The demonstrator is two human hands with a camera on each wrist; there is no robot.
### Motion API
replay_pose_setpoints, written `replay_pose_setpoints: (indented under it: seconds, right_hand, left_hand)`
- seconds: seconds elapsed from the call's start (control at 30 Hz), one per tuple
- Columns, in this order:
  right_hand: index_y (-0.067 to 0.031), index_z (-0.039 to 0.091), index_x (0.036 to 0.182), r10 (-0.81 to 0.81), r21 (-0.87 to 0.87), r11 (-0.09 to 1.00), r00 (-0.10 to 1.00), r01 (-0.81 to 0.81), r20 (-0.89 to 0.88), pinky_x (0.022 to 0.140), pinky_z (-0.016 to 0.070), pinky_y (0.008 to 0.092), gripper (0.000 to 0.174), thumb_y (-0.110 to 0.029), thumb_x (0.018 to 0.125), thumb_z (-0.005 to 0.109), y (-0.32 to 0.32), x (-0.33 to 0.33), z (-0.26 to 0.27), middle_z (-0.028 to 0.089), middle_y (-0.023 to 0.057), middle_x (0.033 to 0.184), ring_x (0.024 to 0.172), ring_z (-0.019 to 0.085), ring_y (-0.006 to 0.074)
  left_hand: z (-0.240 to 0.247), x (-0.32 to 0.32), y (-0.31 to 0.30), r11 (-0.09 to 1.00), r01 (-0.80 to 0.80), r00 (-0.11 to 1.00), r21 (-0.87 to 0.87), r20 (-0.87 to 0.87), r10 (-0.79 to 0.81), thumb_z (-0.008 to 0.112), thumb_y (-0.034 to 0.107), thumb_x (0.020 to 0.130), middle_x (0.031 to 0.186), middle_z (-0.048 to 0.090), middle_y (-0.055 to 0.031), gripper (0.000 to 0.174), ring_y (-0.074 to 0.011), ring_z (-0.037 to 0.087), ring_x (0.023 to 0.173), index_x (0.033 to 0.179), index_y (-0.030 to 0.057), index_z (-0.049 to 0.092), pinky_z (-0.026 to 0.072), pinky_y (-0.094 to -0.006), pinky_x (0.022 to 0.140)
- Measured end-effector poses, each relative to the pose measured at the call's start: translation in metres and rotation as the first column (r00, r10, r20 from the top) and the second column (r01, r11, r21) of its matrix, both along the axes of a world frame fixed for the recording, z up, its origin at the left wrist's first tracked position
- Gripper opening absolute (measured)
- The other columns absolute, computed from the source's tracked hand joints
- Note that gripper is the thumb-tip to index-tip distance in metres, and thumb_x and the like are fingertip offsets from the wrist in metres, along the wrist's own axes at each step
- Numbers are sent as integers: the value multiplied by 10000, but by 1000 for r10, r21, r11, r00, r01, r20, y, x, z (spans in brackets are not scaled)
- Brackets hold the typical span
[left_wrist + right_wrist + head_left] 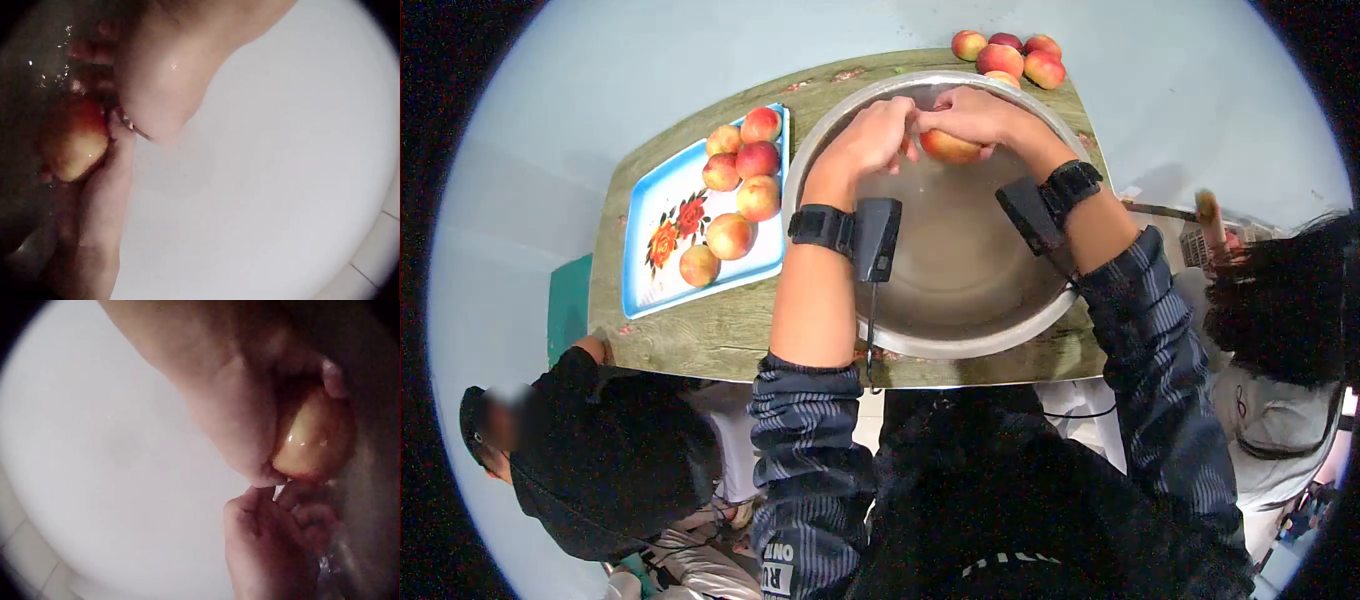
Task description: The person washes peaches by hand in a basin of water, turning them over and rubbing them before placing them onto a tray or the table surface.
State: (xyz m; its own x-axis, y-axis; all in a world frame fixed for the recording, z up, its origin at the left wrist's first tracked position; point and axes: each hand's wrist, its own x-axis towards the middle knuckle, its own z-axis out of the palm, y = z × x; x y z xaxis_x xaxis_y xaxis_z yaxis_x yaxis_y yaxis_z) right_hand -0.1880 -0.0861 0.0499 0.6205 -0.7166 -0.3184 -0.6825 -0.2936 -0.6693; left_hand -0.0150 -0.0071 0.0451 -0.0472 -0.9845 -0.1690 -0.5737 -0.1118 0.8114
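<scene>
We find the peach [950,150] in the basin [970,347], toward the table's [700,347] far edge, gripped by the right hand [977,115]; the left hand's [880,135] fingers bend nearby, grip unclear. We judge it slippery, bruisable: cup its sides.

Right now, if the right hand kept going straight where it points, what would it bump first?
Most likely the left hand, just beyond the right hand holding the fruit; whether they touch is hard to tell.
</scene>
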Motion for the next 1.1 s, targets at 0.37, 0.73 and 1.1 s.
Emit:
replay_pose_setpoints:
  seconds: [0.37, 0.73, 1.1]
  right_hand:
    - [31, 661, 1055, 55, -250, 967, 998, -48, 21, 462, 502, 344, 610, -508, 770, 641, 5, 4, -2, 660, 115, 782, 566, 616, 213]
    - [-49, 501, 1284, -66, 493, 774, 723, -397, 687, 702, 577, 307, 527, -461, 956, 483, 39, 17, 6, 652, 101, 1119, 774, 690, 205]
    - [-49, 481, 1356, 144, 211, 912, 758, -351, 636, 518, 546, 272, 530, -361, 931, 541, 44, 11, 33, 698, 107, 970, 675, 689, 158]
  left_hand:
    - [75, 59, 86, 993, -102, 994, -56, 28, 104, 580, 311, 957, 800, 686, -59, 367, -135, 610, 598, 1131, -7, 644, 504, -301, 593]
    - [15, -3, 67, 867, 148, 889, -475, 449, 95, 759, 344, 800, 1327, 477, -298, 853, -394, 615, 1092, 1423, 21, 274, 511, -452, 913]
    - [52, 86, 106, 723, -420, 837, -548, 74, 542, 773, 392, 743, 1110, 662, -204, 737, -226, 673, 942, 1265, -30, 469, 537, -349, 807]
